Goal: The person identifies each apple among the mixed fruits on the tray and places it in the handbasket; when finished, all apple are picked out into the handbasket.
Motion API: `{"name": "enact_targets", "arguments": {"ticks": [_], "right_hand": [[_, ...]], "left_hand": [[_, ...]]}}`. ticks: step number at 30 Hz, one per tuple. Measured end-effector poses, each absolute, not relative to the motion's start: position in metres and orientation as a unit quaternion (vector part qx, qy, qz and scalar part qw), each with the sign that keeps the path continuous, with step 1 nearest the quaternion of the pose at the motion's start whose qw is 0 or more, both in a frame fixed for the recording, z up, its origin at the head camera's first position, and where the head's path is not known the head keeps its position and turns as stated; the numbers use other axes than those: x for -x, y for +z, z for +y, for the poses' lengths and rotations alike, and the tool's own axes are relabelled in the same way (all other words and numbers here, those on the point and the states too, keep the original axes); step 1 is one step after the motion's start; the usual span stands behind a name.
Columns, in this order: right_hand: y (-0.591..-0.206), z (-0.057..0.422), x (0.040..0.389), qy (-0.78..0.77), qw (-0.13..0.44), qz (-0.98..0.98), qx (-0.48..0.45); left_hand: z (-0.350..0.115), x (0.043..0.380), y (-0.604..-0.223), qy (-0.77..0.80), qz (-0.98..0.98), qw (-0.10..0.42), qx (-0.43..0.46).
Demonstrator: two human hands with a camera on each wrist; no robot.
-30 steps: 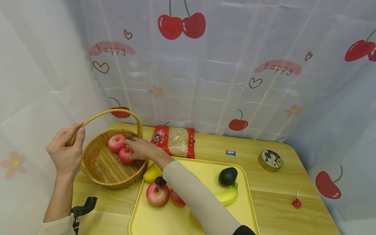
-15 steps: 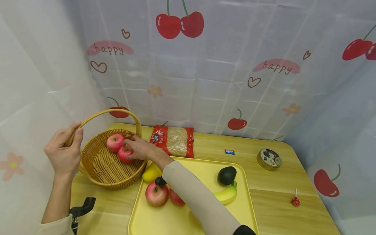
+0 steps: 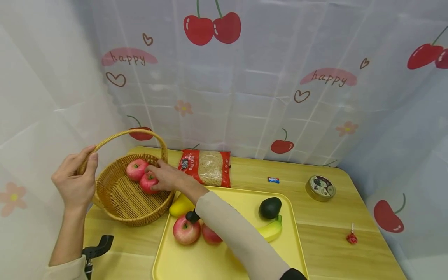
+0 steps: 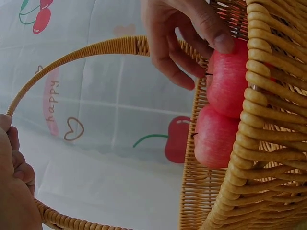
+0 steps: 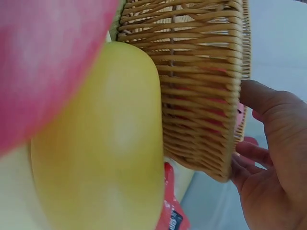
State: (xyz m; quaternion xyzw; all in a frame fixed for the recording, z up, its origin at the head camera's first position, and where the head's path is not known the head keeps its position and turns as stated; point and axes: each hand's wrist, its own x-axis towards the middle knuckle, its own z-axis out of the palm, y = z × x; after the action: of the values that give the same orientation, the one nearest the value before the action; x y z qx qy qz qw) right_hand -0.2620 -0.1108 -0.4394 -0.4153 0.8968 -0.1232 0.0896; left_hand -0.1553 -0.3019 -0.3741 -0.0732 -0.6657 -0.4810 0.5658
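Note:
My left hand (image 3: 75,177) grips the arched handle (image 3: 127,132) of a wicker basket (image 3: 134,221) at the left of the table. Two red apples sit together in the basket. My right hand (image 3: 167,177) reaches over the basket's right rim and holds the nearer apple (image 3: 146,186). In the left wrist view its thumb (image 4: 223,42) lies on that apple's side, while the fingers hang over the stem end. The other apple (image 3: 135,169) touches it, farther back. In the right wrist view, the basket's wall hides most of the apples.
Beside the basket lies a yellow tray (image 3: 189,268) with two apples (image 3: 186,230), a yellow fruit (image 3: 179,206), a banana (image 3: 272,230) and an avocado (image 3: 270,208). Behind it is a red food packet (image 3: 210,169). A small blue packet (image 3: 273,180), round tin (image 3: 320,188) and lollipop (image 3: 351,237) lie right.
The whole head view has shifted slightly, scenery drifting a little left and up. Both hands keep their places on the handle and at the apple.

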Motion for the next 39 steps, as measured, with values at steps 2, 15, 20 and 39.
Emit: {"name": "enact_targets", "arguments": {"ticks": [2,15,20,39], "right_hand": [[-0.437,-0.108,0.262,-0.119,0.092,0.897,0.415],[-0.408,-0.080,0.250,-0.103,0.068,0.884,0.451],[-0.393,-0.062,0.241,-0.123,0.070,0.874,0.465],[-0.379,0.009,0.197,-0.124,0.040,0.845,0.518]], "left_hand": [[-0.302,0.156,-0.375,-0.483,-0.664,0.566,0.074],[-0.300,0.155,-0.375,-0.489,-0.664,0.562,0.068],[-0.300,0.155,-0.375,-0.489,-0.661,0.565,0.070],[-0.301,0.156,-0.375,-0.494,-0.652,0.570,0.075]]}}
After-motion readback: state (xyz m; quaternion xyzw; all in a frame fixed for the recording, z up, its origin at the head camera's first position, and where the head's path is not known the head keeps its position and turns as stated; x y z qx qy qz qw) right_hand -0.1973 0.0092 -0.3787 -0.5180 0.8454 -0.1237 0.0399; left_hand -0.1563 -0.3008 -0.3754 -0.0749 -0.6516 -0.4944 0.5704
